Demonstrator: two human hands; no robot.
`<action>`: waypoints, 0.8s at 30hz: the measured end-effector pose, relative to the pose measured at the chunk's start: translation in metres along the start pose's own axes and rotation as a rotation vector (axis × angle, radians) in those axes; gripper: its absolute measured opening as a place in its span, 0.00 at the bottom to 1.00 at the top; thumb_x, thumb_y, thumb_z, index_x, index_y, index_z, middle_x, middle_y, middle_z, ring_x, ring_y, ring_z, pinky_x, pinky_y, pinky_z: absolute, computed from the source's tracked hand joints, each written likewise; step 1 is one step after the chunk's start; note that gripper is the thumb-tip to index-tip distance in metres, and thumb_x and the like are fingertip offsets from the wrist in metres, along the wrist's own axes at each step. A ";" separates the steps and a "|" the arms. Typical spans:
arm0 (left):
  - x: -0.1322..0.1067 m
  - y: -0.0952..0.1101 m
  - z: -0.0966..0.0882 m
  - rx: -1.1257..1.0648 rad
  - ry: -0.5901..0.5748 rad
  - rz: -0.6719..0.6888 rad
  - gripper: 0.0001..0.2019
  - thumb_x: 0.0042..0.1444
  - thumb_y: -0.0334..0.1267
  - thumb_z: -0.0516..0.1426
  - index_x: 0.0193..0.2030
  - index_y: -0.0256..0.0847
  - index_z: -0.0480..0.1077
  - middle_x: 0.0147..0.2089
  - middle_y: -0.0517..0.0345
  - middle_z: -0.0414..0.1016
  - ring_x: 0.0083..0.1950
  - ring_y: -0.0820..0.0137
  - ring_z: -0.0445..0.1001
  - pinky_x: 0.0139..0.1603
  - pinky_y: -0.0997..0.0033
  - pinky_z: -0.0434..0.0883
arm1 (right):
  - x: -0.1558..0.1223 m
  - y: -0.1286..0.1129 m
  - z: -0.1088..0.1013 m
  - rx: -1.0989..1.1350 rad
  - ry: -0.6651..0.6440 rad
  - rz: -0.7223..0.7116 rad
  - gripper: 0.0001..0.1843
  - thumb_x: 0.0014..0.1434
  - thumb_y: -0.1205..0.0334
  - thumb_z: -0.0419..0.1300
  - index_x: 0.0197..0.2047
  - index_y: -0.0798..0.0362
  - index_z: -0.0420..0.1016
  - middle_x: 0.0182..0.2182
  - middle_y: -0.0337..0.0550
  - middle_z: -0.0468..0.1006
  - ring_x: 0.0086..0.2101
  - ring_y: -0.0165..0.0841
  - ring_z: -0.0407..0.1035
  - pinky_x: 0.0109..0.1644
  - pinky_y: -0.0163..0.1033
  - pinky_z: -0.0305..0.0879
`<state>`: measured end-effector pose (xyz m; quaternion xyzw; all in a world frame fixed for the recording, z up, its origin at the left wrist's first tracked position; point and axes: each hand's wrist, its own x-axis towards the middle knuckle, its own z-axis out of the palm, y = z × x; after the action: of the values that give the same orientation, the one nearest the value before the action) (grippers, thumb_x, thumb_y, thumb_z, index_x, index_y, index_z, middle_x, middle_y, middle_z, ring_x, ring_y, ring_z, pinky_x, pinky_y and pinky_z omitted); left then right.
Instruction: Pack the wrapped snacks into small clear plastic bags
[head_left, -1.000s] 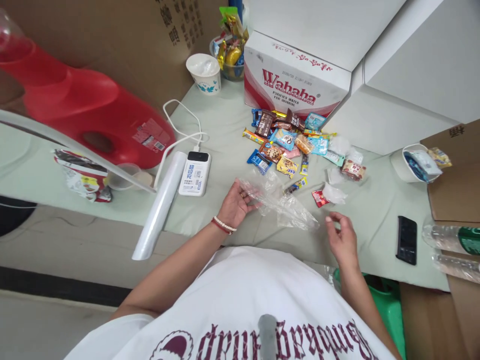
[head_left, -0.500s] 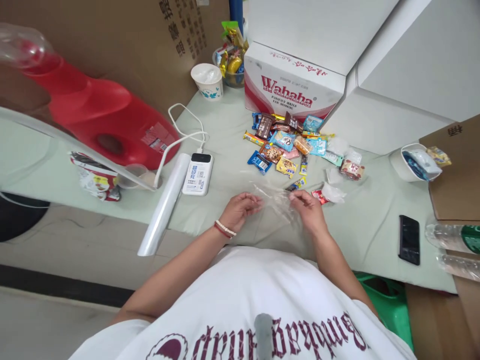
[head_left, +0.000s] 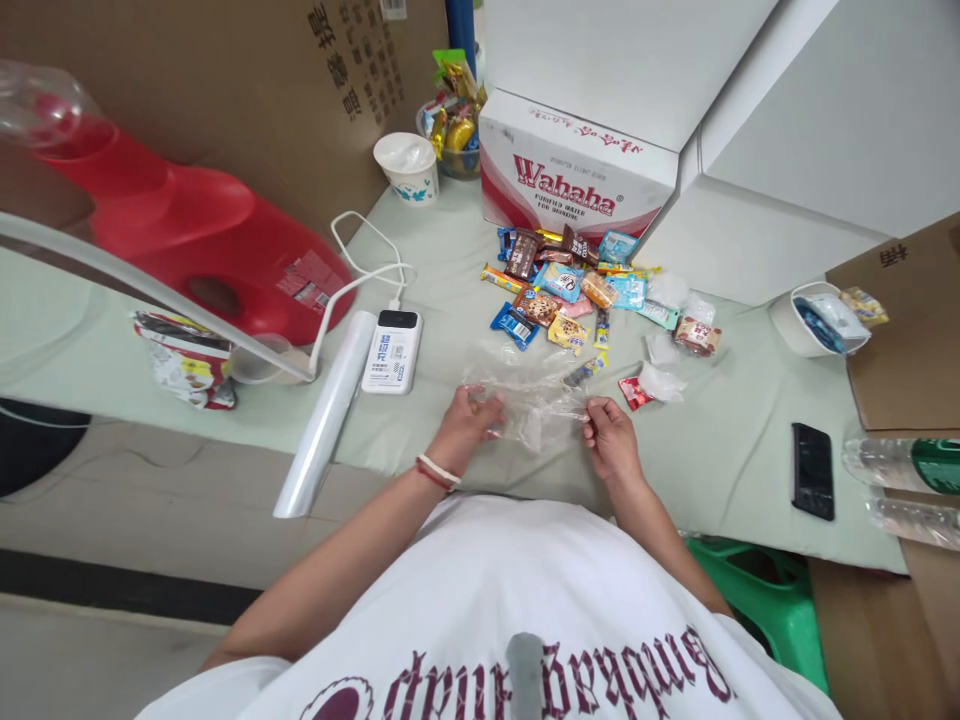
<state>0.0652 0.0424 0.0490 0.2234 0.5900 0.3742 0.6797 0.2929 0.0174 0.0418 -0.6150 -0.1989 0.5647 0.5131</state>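
A crumpled clear plastic bag (head_left: 534, 395) lies stretched between my two hands over the pale green table (head_left: 720, 450). My left hand (head_left: 466, 424), with a bead bracelet on the wrist, pinches the bag's left side. My right hand (head_left: 611, 436) pinches its right edge. Just beyond the bag sits a heap of several small wrapped snacks (head_left: 571, 285). A red wrapper (head_left: 634, 392) and a white wrapper (head_left: 661, 381) lie close to my right hand.
A Wahaha carton (head_left: 574, 175) stands behind the snacks. A white power bank (head_left: 392, 350) with cable, a roll of clear film (head_left: 325, 415) and a big red jug (head_left: 187, 240) are left. A black phone (head_left: 812, 470), a white bowl (head_left: 814, 322) and plastic bottles (head_left: 900, 465) are right.
My right hand came in from the right and took hold of the bag's right edge. The bag went from drawn out sideways to bunched between both hands.
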 end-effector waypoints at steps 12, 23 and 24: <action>-0.003 0.013 -0.077 0.558 -0.055 0.186 0.23 0.38 0.38 0.68 0.44 0.42 0.72 0.37 0.58 0.74 0.37 0.63 0.74 0.41 0.59 0.75 | 0.005 -0.022 -0.057 -0.304 -0.085 0.074 0.27 0.42 0.41 0.75 0.33 0.51 0.70 0.20 0.31 0.69 0.17 0.23 0.57 0.16 0.29 0.48; 0.004 0.013 0.001 1.284 -0.481 0.964 0.16 0.60 0.30 0.56 0.52 0.48 0.78 0.57 0.44 0.81 0.66 0.52 0.72 0.72 0.37 0.55 | -0.013 -0.017 -0.075 -0.726 -0.144 -0.132 0.19 0.62 0.40 0.61 0.36 0.48 0.72 0.18 0.33 0.69 0.19 0.32 0.62 0.25 0.38 0.60; 0.010 0.008 0.001 1.337 -0.509 0.905 0.16 0.60 0.31 0.57 0.54 0.46 0.78 0.60 0.42 0.79 0.69 0.49 0.69 0.74 0.31 0.49 | -0.013 -0.016 -0.083 -0.772 -0.136 -0.132 0.18 0.63 0.41 0.60 0.36 0.48 0.73 0.18 0.33 0.69 0.19 0.33 0.63 0.26 0.38 0.61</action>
<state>0.0645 0.0552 0.0487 0.8706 0.3698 0.1209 0.3011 0.3689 -0.0206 0.0484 -0.7097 -0.4692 0.4538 0.2651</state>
